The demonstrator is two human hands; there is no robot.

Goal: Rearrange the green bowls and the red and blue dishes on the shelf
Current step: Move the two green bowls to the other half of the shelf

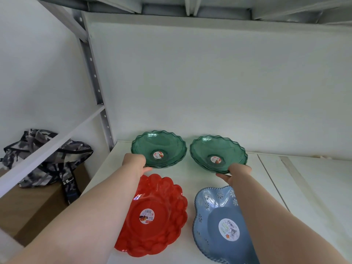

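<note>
Labels: each dish carries a round sticker at its centre. The red one's shows a word that looks like "Dish"; the rest of the print is too small to read.

Materials: the left green bowl (159,148) and right green bowl (218,153) are translucent green, ribbed, with wavy rims, and each looks like a stack of several. The red dish (154,216) is clear red plastic with a bubbled, scalloped rim. The blue dish (215,225) is opaque, with flower cut-outs and a beaded edge. All sit on the white shelf (276,187), green pair at the back, red and blue in front.

Grip: your left hand (136,162) grasps the left green bowl's near rim, thumb beneath. Your right hand (238,173) clasps the right green bowl's near rim likewise. Both bowls appear to rest on the shelf.
</note>
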